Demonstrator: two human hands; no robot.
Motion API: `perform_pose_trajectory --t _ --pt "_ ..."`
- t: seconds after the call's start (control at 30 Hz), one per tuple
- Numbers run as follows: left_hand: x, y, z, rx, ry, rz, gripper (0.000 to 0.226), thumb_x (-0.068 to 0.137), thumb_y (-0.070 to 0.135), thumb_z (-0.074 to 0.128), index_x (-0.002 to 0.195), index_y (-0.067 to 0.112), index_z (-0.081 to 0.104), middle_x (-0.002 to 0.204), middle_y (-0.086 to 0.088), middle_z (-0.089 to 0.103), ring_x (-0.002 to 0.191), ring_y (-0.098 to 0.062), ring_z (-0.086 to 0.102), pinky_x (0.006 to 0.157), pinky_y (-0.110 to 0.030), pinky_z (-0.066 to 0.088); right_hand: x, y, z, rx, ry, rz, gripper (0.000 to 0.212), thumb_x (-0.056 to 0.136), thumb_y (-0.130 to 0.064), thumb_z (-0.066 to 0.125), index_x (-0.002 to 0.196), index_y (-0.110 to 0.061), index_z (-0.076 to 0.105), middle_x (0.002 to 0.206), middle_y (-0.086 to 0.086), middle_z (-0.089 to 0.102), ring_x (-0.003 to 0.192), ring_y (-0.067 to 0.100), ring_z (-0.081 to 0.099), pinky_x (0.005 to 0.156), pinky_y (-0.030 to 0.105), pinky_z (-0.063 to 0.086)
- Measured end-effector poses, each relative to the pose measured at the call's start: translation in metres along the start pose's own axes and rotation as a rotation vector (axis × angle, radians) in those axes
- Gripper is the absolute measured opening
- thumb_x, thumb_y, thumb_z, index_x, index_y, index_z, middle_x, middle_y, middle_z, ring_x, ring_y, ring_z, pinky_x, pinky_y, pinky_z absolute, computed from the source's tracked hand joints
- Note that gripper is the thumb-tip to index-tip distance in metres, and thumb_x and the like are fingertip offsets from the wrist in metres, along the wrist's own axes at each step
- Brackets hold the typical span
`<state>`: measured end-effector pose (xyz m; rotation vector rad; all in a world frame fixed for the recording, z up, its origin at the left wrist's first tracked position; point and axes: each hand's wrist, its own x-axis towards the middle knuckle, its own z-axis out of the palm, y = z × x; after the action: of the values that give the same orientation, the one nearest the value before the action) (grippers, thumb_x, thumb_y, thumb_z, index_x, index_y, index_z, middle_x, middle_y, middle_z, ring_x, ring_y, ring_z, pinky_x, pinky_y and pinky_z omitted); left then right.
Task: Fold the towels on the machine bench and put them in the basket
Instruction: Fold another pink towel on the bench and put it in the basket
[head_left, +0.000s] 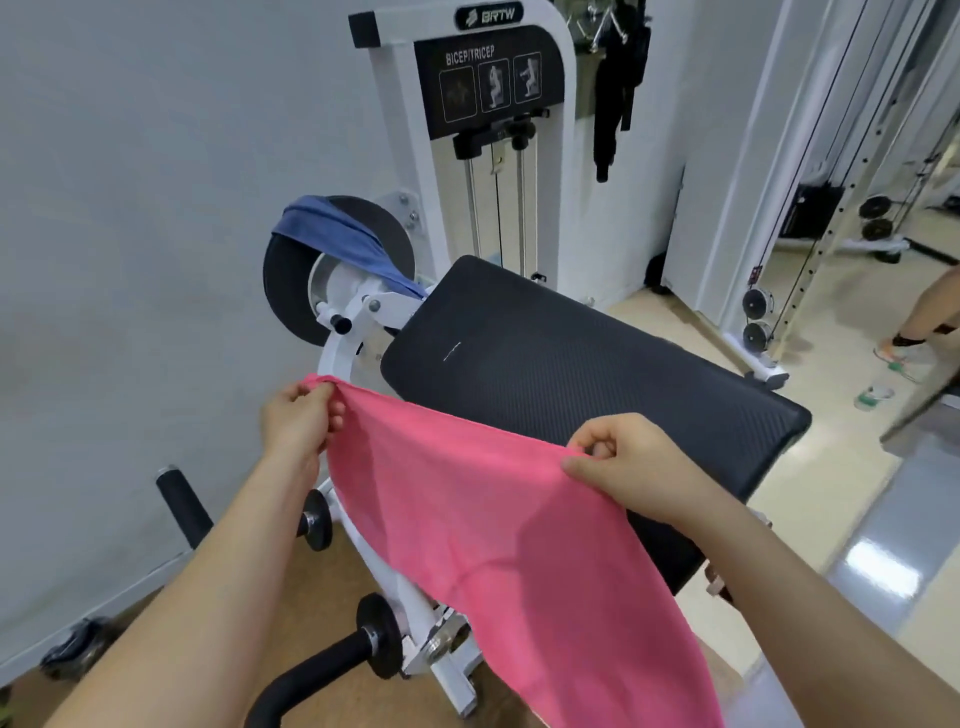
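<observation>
A pink towel (483, 525) hangs spread between my hands in front of the black padded machine bench (582, 364). My left hand (298, 421) pinches the towel's upper left corner. My right hand (631, 462) pinches its upper right corner, over the bench's near edge. The towel's lower part droops toward the bottom of the view. A blue towel (343, 241) lies draped over the black round wheel (291, 291) of the machine, left of and behind the bench. No basket is in view.
The white bicep/tricep machine tower (467, 130) stands behind the bench. Black handles (182, 504) and white frame bars (410, 613) sit below the towel. A grey wall runs along the left. At the far right a person's leg (924, 317) and a bottle (875, 397) are on the floor.
</observation>
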<state>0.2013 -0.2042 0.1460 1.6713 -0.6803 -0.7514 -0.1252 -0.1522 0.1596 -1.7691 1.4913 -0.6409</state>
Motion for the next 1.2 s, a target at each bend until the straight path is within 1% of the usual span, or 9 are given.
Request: perform_pose_trajectory --t 0.1,0.27,0.43,0.6,0.7,0.83,0.93,1.07,1.2 --pt "0.025 0.011 0.019 -0.074 0.016 0.050 0.005 0.092 0.008 0.055 0.093 0.014 0.054 0.067 -0.007 0.062 0.037 -0.009 0.056 0.037 -0.018 0.044 0.027 -0.004 0.000 -0.126 0.192 -0.015 0.011 0.079 -0.024 0.060 0.068 -0.023 0.060 0.045 -0.009 0.049 0.047 0.007 0.047 0.052 0.029 0.041" --pt "0.092 0.022 0.063 -0.098 0.019 0.082 0.012 0.091 0.010 0.058 0.086 0.019 0.051 0.075 -0.010 0.067 0.043 -0.012 0.062 0.043 -0.020 0.051 0.089 -0.006 0.006 -0.339 0.219 0.008 0.019 0.086 -0.038 0.054 0.072 -0.026 0.057 0.056 -0.007 0.055 0.063 0.013 0.056 0.054 0.030 0.041" --pt "0.173 0.023 0.129 -0.025 -0.104 0.086 0.005 0.091 0.012 0.056 0.095 0.010 0.058 0.082 -0.014 0.070 0.056 -0.019 0.069 0.052 -0.025 0.055 0.151 0.002 0.003 -0.231 0.334 0.137 0.023 0.087 -0.037 0.055 0.069 -0.026 0.062 0.061 -0.008 0.062 0.065 0.011 0.060 0.061 0.033 0.051" --pt "0.230 0.031 0.200 0.041 -0.182 0.090 0.012 0.092 0.012 0.056 0.102 0.006 0.061 0.078 -0.012 0.071 0.058 -0.021 0.067 0.062 -0.032 0.058 0.201 0.015 -0.004 -0.268 0.389 0.254 0.022 0.086 -0.035 0.054 0.068 -0.026 0.063 0.063 -0.011 0.063 0.063 0.007 0.059 0.057 0.029 0.046" --pt "0.260 0.036 0.233 0.112 -0.190 0.168 0.007 0.086 0.020 0.057 0.089 0.016 0.062 0.075 -0.009 0.072 0.053 -0.019 0.067 0.062 -0.037 0.061 0.220 0.021 -0.009 -0.292 0.423 0.266 0.020 0.087 -0.033 0.055 0.072 -0.026 0.065 0.064 -0.012 0.063 0.065 0.006 0.058 0.061 0.032 0.049" --pt "0.303 0.037 0.272 0.320 -0.192 0.293 0.013 0.078 0.039 0.052 0.073 0.028 0.053 0.076 -0.001 0.072 0.072 -0.026 0.070 0.076 -0.042 0.057 0.240 0.023 -0.012 -0.365 0.479 0.293 0.023 0.089 -0.036 0.056 0.072 -0.023 0.064 0.062 -0.009 0.060 0.064 0.013 0.057 0.059 0.033 0.048" --pt "0.301 0.046 0.290 0.443 -0.207 0.357 0.012 0.086 0.038 0.057 0.088 0.027 0.060 0.090 -0.005 0.073 0.091 -0.027 0.068 0.086 -0.036 0.051 0.251 0.028 -0.014 -0.434 0.505 0.331 0.030 0.090 -0.038 0.055 0.067 -0.018 0.058 0.061 -0.005 0.059 0.062 0.019 0.055 0.057 0.033 0.045" --pt "0.293 0.037 0.296 0.430 -0.356 0.406 0.048 0.088 0.033 0.064 0.133 0.021 0.051 0.116 -0.004 0.065 0.110 -0.023 0.059 0.096 -0.034 0.042 0.261 0.034 -0.015 -0.446 0.494 0.379 0.034 0.090 -0.040 0.053 0.064 -0.018 0.054 0.059 -0.005 0.056 0.062 0.020 0.053 0.056 0.033 0.043" --pt "0.289 0.015 0.297 0.720 -0.492 0.688 0.063 0.085 0.060 0.048 0.138 0.026 0.045 0.140 0.007 0.048 0.123 -0.029 0.045 0.102 -0.045 0.038 0.269 0.039 -0.017 -0.419 0.491 0.391 0.032 0.090 -0.040 0.054 0.066 -0.018 0.058 0.062 -0.002 0.060 0.066 0.022 0.057 0.062 0.037 0.049"
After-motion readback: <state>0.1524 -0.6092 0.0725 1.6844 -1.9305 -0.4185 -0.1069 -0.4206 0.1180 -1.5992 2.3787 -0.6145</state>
